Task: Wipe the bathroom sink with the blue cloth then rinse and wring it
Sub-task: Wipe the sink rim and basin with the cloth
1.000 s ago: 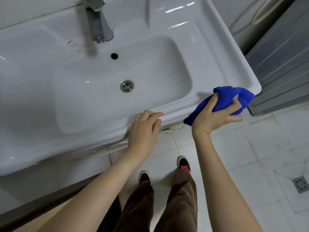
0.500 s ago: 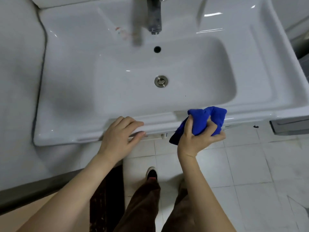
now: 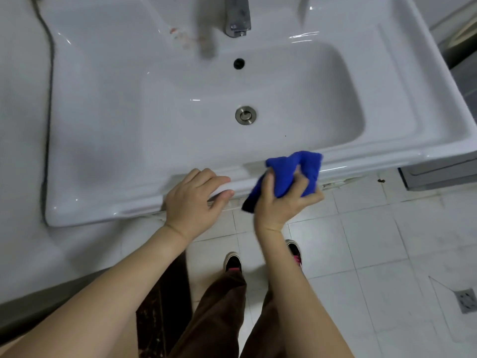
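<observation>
The white ceramic sink (image 3: 103, 156) fills the upper part of the view, with a metal drain plug (image 3: 245, 115) in the middle of its basin and an overflow hole (image 3: 239, 63) above it. My right hand (image 3: 280, 202) grips a bunched blue cloth (image 3: 296, 171) and presses it against the sink's front rim, right of centre. My left hand (image 3: 193, 200) rests flat on the front rim just to the left, fingers over the edge and holding nothing. The metal tap (image 3: 236, 19) hangs over the back of the basin; no water runs from it.
A reddish smear (image 3: 180, 37) marks the ledge left of the tap. A grey cabinet (image 3: 438, 174) stands at the right under the sink's corner. Below are white floor tiles, my shoes and brown trousers, and a square floor drain (image 3: 466, 301) at the lower right.
My right hand has slid the blue cloth leftward along the front rim from the sink's right corner toward the middle. My left hand stays on the rim. The view has shifted right across the sink.
</observation>
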Available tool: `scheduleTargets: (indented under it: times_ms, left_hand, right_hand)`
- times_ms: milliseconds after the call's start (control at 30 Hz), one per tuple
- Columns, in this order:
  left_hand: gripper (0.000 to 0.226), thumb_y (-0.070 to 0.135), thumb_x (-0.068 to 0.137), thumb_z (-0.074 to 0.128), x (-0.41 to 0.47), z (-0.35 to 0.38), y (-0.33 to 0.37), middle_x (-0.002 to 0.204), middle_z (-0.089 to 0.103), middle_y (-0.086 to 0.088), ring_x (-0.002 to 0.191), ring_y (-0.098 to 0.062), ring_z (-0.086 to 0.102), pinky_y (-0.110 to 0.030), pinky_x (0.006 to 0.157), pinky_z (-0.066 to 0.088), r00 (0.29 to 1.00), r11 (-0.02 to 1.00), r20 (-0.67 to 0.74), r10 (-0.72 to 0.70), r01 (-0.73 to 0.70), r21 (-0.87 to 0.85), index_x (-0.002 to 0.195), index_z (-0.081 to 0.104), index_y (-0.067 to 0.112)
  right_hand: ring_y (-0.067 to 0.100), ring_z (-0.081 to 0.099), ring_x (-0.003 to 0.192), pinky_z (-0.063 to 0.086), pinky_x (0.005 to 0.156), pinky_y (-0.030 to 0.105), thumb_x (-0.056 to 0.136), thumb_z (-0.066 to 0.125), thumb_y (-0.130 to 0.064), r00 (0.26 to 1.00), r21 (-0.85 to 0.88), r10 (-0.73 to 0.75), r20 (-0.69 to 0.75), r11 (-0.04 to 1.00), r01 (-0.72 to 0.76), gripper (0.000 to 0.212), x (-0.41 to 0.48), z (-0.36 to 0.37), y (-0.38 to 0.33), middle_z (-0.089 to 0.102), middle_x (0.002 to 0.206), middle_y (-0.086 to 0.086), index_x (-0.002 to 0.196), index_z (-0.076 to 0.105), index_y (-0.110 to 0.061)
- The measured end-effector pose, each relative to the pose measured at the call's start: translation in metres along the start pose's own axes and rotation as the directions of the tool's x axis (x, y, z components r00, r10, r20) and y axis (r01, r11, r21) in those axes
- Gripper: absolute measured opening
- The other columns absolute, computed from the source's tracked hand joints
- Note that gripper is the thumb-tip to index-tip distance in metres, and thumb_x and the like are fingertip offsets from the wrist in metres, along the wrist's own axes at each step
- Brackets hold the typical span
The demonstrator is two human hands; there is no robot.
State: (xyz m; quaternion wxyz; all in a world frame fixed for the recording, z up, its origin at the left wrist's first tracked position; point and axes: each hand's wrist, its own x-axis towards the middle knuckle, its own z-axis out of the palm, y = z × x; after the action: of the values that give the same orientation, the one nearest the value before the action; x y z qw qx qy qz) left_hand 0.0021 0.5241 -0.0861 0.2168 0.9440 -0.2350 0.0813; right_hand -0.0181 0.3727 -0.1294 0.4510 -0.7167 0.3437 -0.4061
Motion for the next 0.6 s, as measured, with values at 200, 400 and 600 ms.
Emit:
scheduleTargets:
  times_ms: [200, 400, 600]
  left_hand:
    - [0.025, 0.039, 0.091, 0.057, -0.001, 0.009, -0.002, 0.081, 0.064, 0.005, 0.079, -0.013, 0.051, -0.023, 0.056, 0.04, 0.996, 1.0, -0.083, 0.029, -0.03, -0.006, 0.095, 0.075, 0.022]
    - [0.023, 0.037, 0.088, 0.06, -0.002, 0.006, -0.001, 0.083, 0.064, 0.004, 0.079, -0.018, 0.055, -0.027, 0.058, 0.043, 1.0, 1.0, -0.03, 0.003, -0.003, -0.013, 0.096, 0.074, 0.022]
    - [0.037, 0.047, 0.089, 0.05, -0.001, -0.008, 0.006, 0.094, 0.063, 0.006, 0.09, -0.012, 0.051, -0.024, 0.066, 0.042, 0.988, 0.995, 0.129, -0.081, 0.088, -0.047, 0.107, 0.071, 0.023]
  right_hand:
    - [0.016, 0.053, 0.09, 0.041, 0.077, 0.005, 0.083, 0.064, -0.039, 0.904, 0.04, 0.203, -0.376, 0.978, -0.203, 0.047, 0.133, -0.039, 0.026, 0.041, 0.112, 0.017, 0.11, 0.058, -0.001]
    - [0.022, 0.052, 0.098, 0.049, 0.086, 0.027, 0.082, 0.067, -0.03, 0.994, 0.036, 0.106, -0.001, 0.994, -0.106, 0.038, -0.027, 0.01, -0.013, 0.032, 0.114, 0.009, 0.113, 0.056, -0.011]
    - [0.025, 0.053, 0.095, 0.05, 0.079, 0.03, 0.082, 0.067, -0.03, 0.998, 0.035, 0.067, 0.017, 0.997, -0.067, 0.032, -0.03, 0.01, -0.018, 0.03, 0.113, 0.007, 0.108, 0.052, -0.018]
